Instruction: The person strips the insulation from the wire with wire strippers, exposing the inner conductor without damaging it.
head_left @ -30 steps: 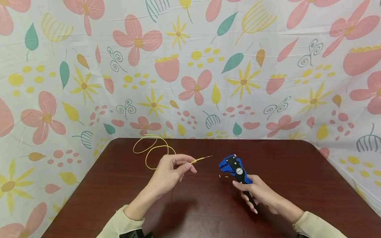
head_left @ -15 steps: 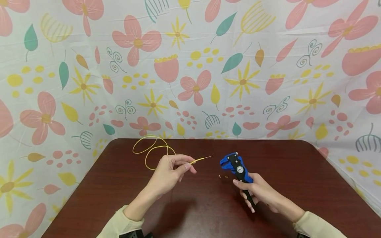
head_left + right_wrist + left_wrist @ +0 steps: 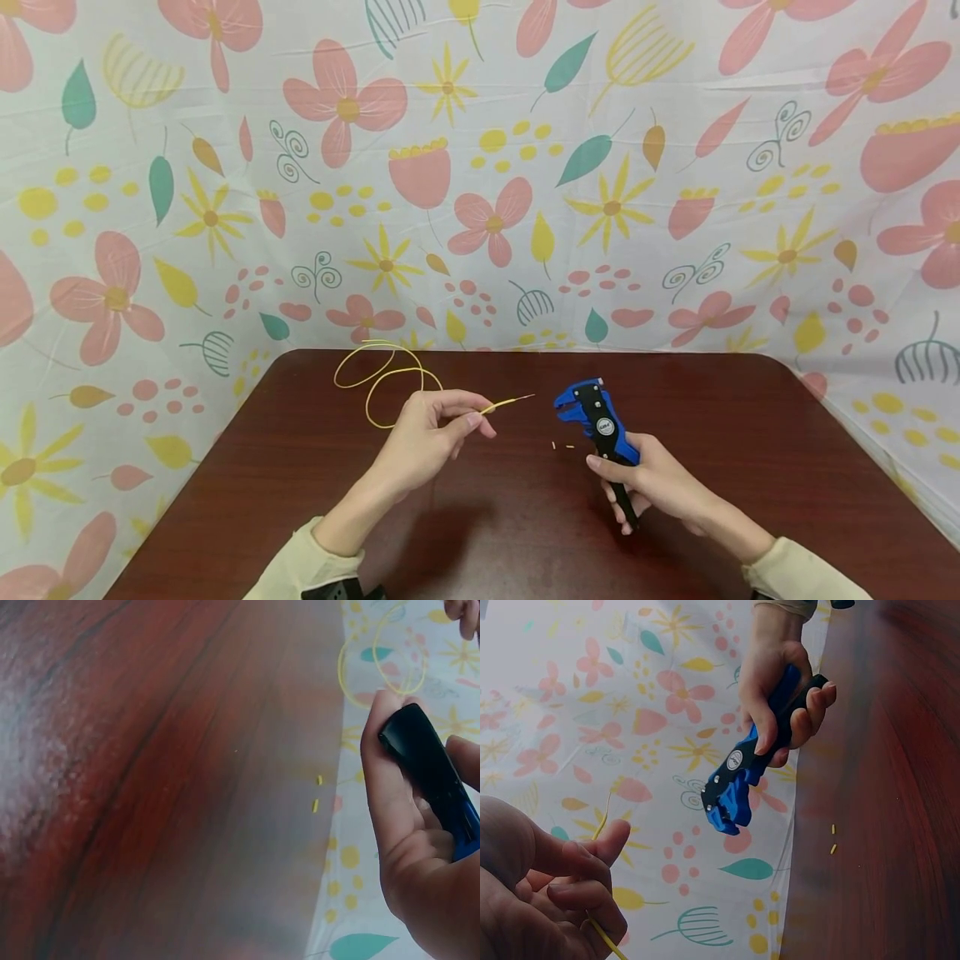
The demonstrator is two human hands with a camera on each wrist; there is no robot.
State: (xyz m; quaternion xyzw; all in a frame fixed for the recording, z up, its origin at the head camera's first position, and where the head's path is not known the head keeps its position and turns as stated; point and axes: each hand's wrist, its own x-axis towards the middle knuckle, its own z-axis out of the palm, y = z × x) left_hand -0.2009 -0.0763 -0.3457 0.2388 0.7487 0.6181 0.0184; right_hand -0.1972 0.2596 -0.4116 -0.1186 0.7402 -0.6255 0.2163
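Note:
Between thumb and fingers my left hand [image 3: 435,429] pinches a yellow wire [image 3: 498,406], whose thin bare metal end points right. The rest of the wire loops behind that hand. My right hand [image 3: 656,483] grips a blue and black wire stripper [image 3: 600,421] by its handles, head up and tilted left, a short gap away from the bare end. In the left wrist view the stripper's jaws stand apart with nothing between them. The right wrist view shows only the black handle end [image 3: 420,742] in the palm; the tool's head is out of that view.
Two short yellow bits of insulation [image 3: 562,446] lie on the dark red-brown table [image 3: 517,533], left of the stripper. A flower-print cloth [image 3: 480,175] hangs behind the table's far edge.
The right hand has turned the wire stripper more upright, its head rising slightly and its handle end swinging left. The stripper's jaws look wider apart. The left hand and wire have hardly moved.

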